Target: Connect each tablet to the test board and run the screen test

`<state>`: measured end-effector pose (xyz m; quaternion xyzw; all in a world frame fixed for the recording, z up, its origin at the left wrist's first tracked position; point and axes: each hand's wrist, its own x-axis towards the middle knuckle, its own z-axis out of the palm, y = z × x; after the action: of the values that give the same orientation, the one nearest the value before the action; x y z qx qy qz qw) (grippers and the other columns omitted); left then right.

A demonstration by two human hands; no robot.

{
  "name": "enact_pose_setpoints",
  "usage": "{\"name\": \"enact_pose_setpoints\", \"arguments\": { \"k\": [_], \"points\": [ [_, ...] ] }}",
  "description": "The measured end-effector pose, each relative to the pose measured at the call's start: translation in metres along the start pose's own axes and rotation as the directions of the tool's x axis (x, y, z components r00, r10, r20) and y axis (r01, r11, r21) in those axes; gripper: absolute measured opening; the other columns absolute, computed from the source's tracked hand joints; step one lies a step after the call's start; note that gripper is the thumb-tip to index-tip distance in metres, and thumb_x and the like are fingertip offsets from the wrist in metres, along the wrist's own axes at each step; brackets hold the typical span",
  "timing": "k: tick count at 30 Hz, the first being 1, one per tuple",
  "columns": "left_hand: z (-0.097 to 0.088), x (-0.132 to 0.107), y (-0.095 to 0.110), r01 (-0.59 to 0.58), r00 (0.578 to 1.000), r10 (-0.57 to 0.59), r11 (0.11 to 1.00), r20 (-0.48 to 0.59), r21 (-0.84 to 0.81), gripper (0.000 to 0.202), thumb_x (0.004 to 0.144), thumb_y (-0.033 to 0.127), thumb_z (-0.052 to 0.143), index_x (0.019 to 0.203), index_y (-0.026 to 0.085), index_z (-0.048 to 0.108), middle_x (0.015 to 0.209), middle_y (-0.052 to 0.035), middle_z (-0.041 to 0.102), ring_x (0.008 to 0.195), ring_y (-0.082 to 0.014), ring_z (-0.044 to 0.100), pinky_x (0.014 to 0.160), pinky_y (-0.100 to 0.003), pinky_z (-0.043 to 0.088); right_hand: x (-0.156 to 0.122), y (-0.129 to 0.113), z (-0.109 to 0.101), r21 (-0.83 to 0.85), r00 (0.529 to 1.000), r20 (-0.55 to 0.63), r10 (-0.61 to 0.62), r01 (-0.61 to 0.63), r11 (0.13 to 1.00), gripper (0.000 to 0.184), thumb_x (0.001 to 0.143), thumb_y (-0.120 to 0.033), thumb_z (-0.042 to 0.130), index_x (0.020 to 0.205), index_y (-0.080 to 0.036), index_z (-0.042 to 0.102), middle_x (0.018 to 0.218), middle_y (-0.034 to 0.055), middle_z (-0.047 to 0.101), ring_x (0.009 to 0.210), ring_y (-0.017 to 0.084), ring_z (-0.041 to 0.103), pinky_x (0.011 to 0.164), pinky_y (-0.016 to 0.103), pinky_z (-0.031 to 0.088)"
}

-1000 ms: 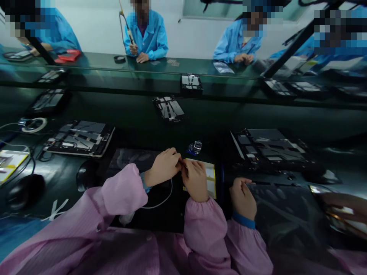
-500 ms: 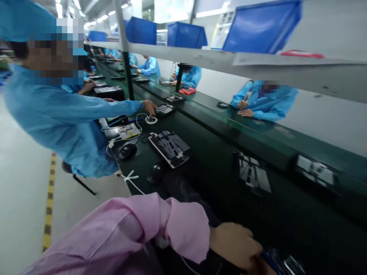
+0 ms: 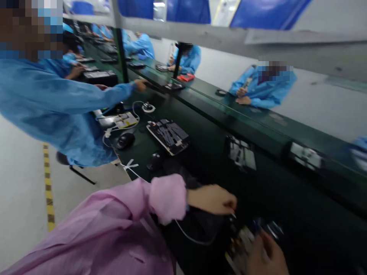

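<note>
My left hand (image 3: pixel 213 199), in a pink sleeve, reaches over the dark bench with curled, closed fingers. A small shiny piece (image 3: pixel 232 218) shows just below its fingertips; too blurred to name. At the bottom, my right hand (image 3: pixel 268 254) has its thumb and fingers bent together near a small blue item (image 3: pixel 256 224), which I cannot make out. Between my hands lies a flat pale electronic assembly (image 3: pixel 239 244) with yellow edging, partly covered by the right hand. Beside it is a blurred shiny metal piece (image 3: pixel 275 230). A white cable (image 3: pixel 195 241) loops below my left wrist.
Opened tablets (image 3: pixel 169 135) with exposed insides lie along the green bench (image 3: pixel 200 152), another tablet (image 3: pixel 242 154) further right. Two black mice (image 3: pixel 125 140) sit at the left. A co-worker in blue (image 3: pixel 65 95) stands left, arm stretched across the bench. Blue bins (image 3: pixel 189 11) line the shelf.
My left hand has moved up and left, away from the blue item. My right hand has come into view at the bottom. The co-worker's hand has moved off a tablet; the view has tilted down.
</note>
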<state>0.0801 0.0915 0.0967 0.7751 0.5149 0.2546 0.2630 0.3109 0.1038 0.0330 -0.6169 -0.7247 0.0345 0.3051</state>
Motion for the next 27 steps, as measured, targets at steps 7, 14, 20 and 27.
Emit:
{"name": "enact_pose_setpoints", "arguments": {
  "k": [7,14,20,27],
  "points": [
    [-0.033,-0.102,-0.092,0.284,0.918,-0.257,0.958,-0.303,0.047,0.037,0.088,0.03,0.051,0.117,0.009,0.055,0.114,-0.0161,0.062,0.104,-0.0235,0.06,0.095,-0.039,0.046,-0.04,-0.064,0.003,0.119,0.992,-0.127,0.0,0.015,0.993,0.036,0.091,-0.036,0.04,0.115,-0.015,0.058,0.1,0.0141,0.067,0.084,0.024,0.064,0.076,0.038,0.048],
    [-0.027,-0.109,-0.133,0.382,0.868,-0.419,0.906,-0.266,-0.181,0.037,0.083,0.026,0.05,0.118,0.015,0.056,0.113,-0.012,0.064,0.102,-0.0223,0.062,0.094,-0.041,0.048,-0.037,-0.067,0.053,-0.036,0.977,0.164,0.138,-0.134,0.99,0.039,0.086,-0.03,0.039,0.115,-0.009,0.056,0.104,0.0187,0.065,0.09,0.027,0.062,0.078,0.04,0.046],
    [-0.057,-0.109,-0.124,0.369,0.844,-0.52,0.739,-0.13,-0.563,0.044,0.07,0.034,0.065,0.111,0.017,0.061,0.102,-0.0086,0.066,0.094,-0.0218,0.063,0.084,-0.038,0.051,-0.028,-0.072,0.022,0.233,0.964,0.123,0.236,-0.259,0.937,0.044,0.081,-0.033,0.048,0.121,-0.014,0.052,0.109,0.0144,0.063,0.093,0.024,0.061,0.088,0.045,0.046],
    [-0.094,-0.095,-0.108,0.046,0.865,-0.248,0.905,-0.437,-0.422,0.024,0.077,0.03,0.059,0.098,0.018,0.06,0.096,-0.0033,0.063,0.091,-0.0179,0.06,0.086,-0.033,0.048,-0.004,-0.084,-0.018,0.41,0.994,-0.092,0.055,-0.012,0.912,0.032,0.081,-0.033,0.054,0.111,-0.02,0.054,0.104,0.0068,0.058,0.094,0.018,0.058,0.085,0.035,0.048]
  ]
}}
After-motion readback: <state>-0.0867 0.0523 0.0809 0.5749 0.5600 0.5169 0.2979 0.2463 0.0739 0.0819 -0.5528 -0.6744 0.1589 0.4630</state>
